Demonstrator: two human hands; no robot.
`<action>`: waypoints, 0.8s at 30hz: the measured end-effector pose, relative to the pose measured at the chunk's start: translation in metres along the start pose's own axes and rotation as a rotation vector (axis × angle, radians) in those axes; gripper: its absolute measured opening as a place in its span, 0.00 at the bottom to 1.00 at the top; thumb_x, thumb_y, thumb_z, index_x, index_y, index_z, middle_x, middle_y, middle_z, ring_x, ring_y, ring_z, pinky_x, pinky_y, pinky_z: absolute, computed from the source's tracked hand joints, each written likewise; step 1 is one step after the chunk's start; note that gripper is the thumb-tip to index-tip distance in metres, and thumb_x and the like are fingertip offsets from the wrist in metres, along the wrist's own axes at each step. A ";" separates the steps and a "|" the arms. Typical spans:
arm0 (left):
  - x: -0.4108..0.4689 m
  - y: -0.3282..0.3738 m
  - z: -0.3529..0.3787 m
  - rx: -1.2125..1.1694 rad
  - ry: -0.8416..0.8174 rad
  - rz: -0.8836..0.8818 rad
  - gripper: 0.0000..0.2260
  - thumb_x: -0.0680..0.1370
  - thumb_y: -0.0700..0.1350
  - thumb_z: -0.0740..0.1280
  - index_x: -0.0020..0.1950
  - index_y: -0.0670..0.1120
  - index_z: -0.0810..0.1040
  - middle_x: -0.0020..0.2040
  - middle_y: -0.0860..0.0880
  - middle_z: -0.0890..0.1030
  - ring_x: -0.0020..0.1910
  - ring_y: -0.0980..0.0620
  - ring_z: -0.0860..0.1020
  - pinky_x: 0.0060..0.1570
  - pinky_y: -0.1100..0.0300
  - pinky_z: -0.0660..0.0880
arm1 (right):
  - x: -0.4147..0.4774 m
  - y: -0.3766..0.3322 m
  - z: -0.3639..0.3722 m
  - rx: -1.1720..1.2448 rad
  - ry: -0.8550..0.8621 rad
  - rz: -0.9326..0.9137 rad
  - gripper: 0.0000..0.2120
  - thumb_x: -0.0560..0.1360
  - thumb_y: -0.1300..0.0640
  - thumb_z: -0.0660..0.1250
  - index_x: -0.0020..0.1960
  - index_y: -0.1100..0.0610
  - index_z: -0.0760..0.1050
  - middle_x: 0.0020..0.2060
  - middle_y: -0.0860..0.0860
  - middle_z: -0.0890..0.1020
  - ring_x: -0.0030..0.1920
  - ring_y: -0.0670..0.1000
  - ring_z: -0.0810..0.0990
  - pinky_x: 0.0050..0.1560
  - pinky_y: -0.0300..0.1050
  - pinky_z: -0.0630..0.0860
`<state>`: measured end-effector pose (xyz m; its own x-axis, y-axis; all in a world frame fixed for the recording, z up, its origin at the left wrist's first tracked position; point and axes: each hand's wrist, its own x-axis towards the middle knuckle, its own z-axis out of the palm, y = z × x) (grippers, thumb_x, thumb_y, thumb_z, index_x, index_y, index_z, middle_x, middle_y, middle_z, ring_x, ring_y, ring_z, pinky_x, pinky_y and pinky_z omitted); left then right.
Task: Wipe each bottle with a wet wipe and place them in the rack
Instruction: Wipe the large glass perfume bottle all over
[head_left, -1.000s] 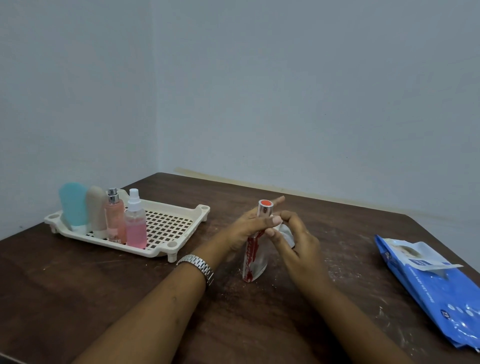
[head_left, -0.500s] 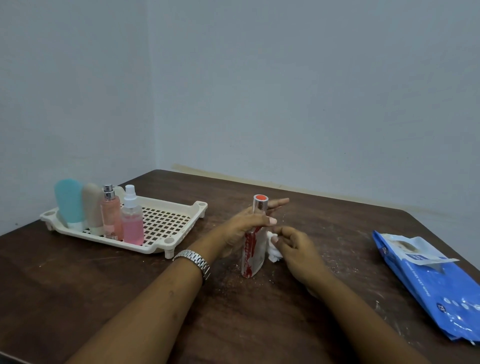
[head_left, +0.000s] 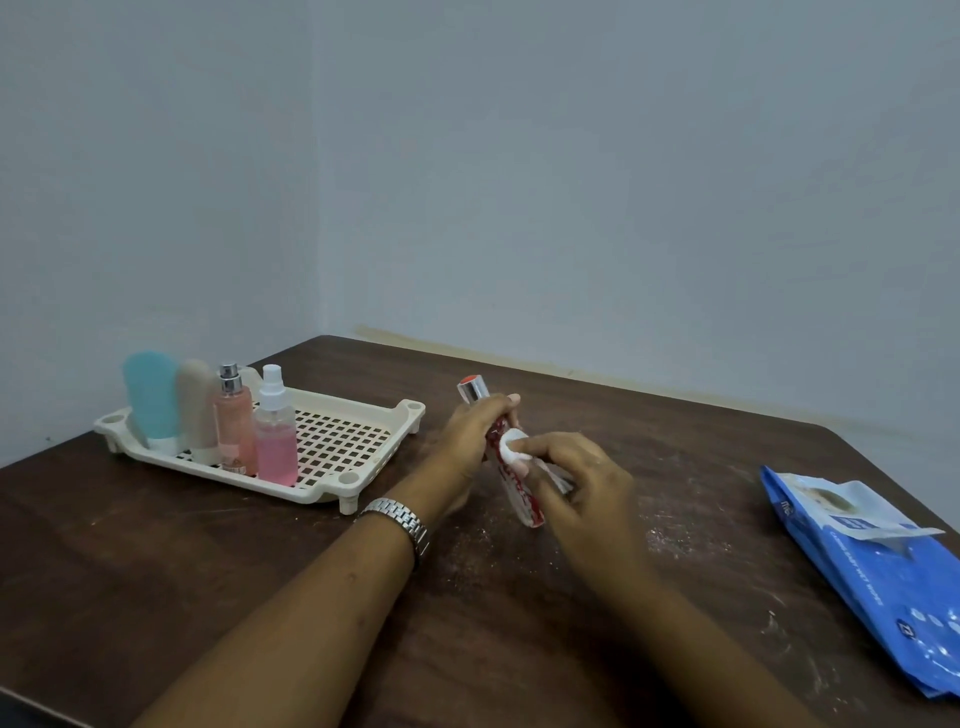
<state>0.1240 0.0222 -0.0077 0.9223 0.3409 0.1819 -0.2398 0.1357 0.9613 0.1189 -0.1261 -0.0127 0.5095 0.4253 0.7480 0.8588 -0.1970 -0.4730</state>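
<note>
A slim red-and-white bottle (head_left: 522, 499) with a silver neck and red top leans to the left over the table's middle. My left hand (head_left: 475, 439) grips its upper part. My right hand (head_left: 576, 478) pinches a small white wet wipe (head_left: 511, 451) and presses it against the bottle's side. A cream perforated rack (head_left: 343, 441) stands at the left. In its left end stand several bottles: a teal one (head_left: 150, 397), a beige one (head_left: 196, 408), a peach spray bottle (head_left: 234, 421) and a pink spray bottle (head_left: 275, 431).
A blue pack of wet wipes (head_left: 872, 566) lies at the table's right edge with its flap peeled open. The dark wooden table (head_left: 156, 545) stands in a corner, with walls close behind and to the left. White specks dot the tabletop around the bottle.
The bottle has tipped from nearly upright to leaning left. My right hand with the wipe has moved from the cap down to the bottle's side. My left hand has curled tighter round the neck.
</note>
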 end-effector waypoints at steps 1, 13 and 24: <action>0.001 0.000 0.001 -0.015 0.021 -0.012 0.13 0.71 0.51 0.68 0.29 0.47 0.75 0.31 0.47 0.76 0.30 0.51 0.73 0.37 0.57 0.69 | -0.001 -0.001 0.001 -0.058 -0.022 -0.065 0.07 0.73 0.60 0.69 0.50 0.51 0.80 0.46 0.42 0.79 0.46 0.38 0.76 0.43 0.28 0.73; 0.007 -0.003 -0.006 -0.013 0.185 -0.087 0.14 0.78 0.52 0.63 0.34 0.47 0.73 0.30 0.50 0.78 0.35 0.47 0.80 0.39 0.58 0.72 | 0.003 0.009 -0.013 -0.175 -0.186 0.018 0.04 0.69 0.60 0.72 0.41 0.53 0.79 0.39 0.43 0.77 0.39 0.41 0.75 0.36 0.29 0.71; 0.006 -0.003 -0.009 -0.073 0.278 -0.210 0.15 0.73 0.58 0.67 0.37 0.47 0.76 0.37 0.47 0.79 0.48 0.41 0.79 0.60 0.45 0.73 | 0.006 0.018 -0.024 0.058 -0.205 0.250 0.04 0.68 0.61 0.74 0.39 0.55 0.79 0.39 0.44 0.81 0.42 0.39 0.78 0.37 0.27 0.72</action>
<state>0.1275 0.0322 -0.0115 0.8386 0.5371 -0.0904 -0.0841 0.2918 0.9528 0.1393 -0.1480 -0.0057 0.6780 0.5400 0.4988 0.7008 -0.2700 -0.6603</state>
